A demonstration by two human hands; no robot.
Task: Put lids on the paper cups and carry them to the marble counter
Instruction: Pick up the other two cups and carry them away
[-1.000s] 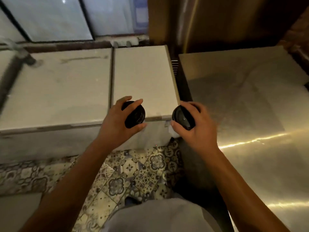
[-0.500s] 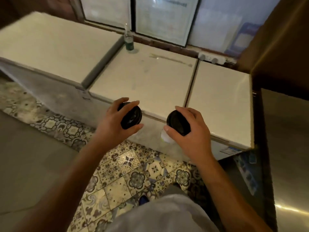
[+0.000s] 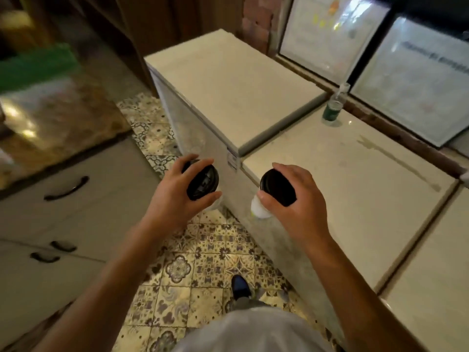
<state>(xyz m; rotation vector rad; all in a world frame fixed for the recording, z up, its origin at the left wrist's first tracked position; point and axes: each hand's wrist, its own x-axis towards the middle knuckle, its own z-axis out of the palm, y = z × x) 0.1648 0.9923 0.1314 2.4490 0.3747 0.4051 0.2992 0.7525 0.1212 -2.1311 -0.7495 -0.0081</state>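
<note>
Nearest the camera, a pale shirt [image 3: 253, 331] fills the bottom edge, with a dark shoe [image 3: 240, 285] on the patterned floor tiles [image 3: 182, 270] just beyond it. Above the tiles the left hand [image 3: 175, 196] curls round a paper cup, fingers and thumb pinching its black lid [image 3: 203, 182]; only a sliver of that cup's white wall shows under the thumb. The right hand [image 3: 302, 201] grips the second cup [image 3: 258, 209] the same way from above, its lid [image 3: 278, 188] on and the white base poking out below. Both cups hang in the air beside the white chest freezers [image 3: 355, 189], not set down. Compared with half a second ago the view has swung left: a marble counter [image 3: 53, 120] with grey drawers [image 3: 63, 189] now shows at left, blurred, with something green [image 3: 38, 64] on it. Farther back a small bottle [image 3: 333, 107] stands on a freezer top. Framed sheets [image 3: 327, 31] behind carry print too blurred to read.
</note>
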